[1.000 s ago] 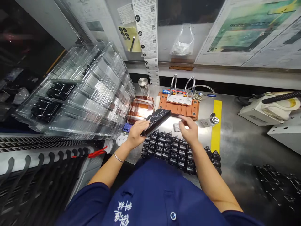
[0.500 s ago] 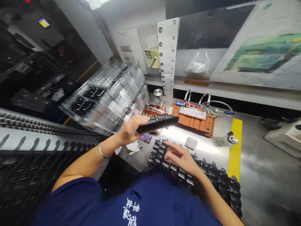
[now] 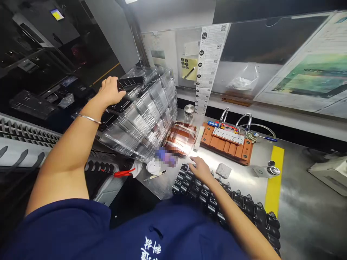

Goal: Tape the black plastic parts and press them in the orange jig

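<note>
Over the clear tray stack (image 3: 146, 122): your left hand (image 3: 110, 90), fingers clamped on a black part (image 3: 131, 83).
Your right hand (image 3: 201, 169), fingers slightly apart, looks just above the black rows (image 3: 187, 182).

The black part (image 3: 131, 82), gripped by the left hand (image 3: 110, 90), has been carried from the worktop (image 3: 298, 180) beside the orange fixture (image 3: 227, 144) to a position above the stacked clear trays (image 3: 149, 119), the left arm now being extended across them. The right hand (image 3: 202, 169), formerly held near the small grey packet (image 3: 223, 170), has been shifted to the near-left end of the rows of black pieces (image 3: 241, 202), its fingers spread. The view has been turned leftward, and a slim pale-handled tool (image 3: 155, 176), unseen in the earliest picture, is now shown.
</note>
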Demonstrator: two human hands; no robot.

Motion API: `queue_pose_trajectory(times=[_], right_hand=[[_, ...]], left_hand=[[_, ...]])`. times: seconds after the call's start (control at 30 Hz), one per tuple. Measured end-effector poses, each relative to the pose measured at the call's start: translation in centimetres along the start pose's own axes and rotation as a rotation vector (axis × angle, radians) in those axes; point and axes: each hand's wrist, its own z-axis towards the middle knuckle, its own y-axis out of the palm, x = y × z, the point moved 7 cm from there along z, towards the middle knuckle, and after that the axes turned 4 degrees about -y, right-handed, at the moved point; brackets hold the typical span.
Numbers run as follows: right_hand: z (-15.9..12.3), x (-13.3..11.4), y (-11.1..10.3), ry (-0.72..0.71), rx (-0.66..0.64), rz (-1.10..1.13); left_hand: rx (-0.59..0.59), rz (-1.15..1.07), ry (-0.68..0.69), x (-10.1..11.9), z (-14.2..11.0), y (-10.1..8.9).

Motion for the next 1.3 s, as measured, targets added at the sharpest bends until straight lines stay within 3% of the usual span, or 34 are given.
queue_pose_trajectory(times=[0.07, 0.13, 0.2, 0.27, 0.33, 0.43, 0.5, 0.6, 0.7, 0.8, 1.03, 1.13, 1.3], right_hand=[[3.2, -0.7, 1.7, -0.036, 0.012, -0.122], [6.2, -1.5, 3.6, -0.078, -0.003, -0.223], [8.5, -2.0, 5.5, -0.089, -0.05, -0.319], [9.8, -1.9, 7.0, -0.083, -0.093, -0.398], [10.1, -1.8, 7.7, -0.108, -0.088, -0.436], [9.6, -1.4, 7.8, -0.18, -0.052, -0.428], [9.2, -0.9, 7.5, -0.203, -0.048, -0.405], [8.9, 0.0, 6.6, -0.202, -0.017, -0.392], [8.6, 0.9, 5.7, -0.202, 0.013, -0.397], [8.4, 0.9, 4.8, -0.214, 0.026, -0.358], [10.1, -3.6, 2.5, -0.236, 0.126, -0.102], [11.3, -4.4, 2.5, -0.165, 0.038, -0.094], [11.7, -4.9, 1.9, -0.102, -0.119, -0.171]], left_hand=[[-0.042, -0.001, 0.171, 4.2, -3.7, -0.9], [-0.101, -0.06, 0.325, 8.5, -8.7, -0.4], [-0.29, -0.191, 0.399, 11.3, -14.0, 2.9], [-0.551, -0.29, 0.349, 11.8, -18.7, 8.7], [-0.753, -0.346, 0.134, 10.0, -21.9, 15.3], [-0.826, -0.473, -0.285, 6.2, -24.4, 23.3], [-0.843, -0.612, -0.603, 4.3, -25.6, 27.2], [-0.813, -0.918, -1.069, 3.1, -26.9, 30.7], [-0.708, -1.309, -1.256, 3.5, -26.2, 32.3], [-0.609, -1.499, -1.186, 4.0, -24.6, 32.9], [-0.596, -1.446, -0.774, 7.2, -22.7, 33.4], [-0.583, -1.349, -0.618, 8.3, -22.1, 33.0], [-0.59, -1.178, -0.534, 8.7, -21.8, 32.5]])
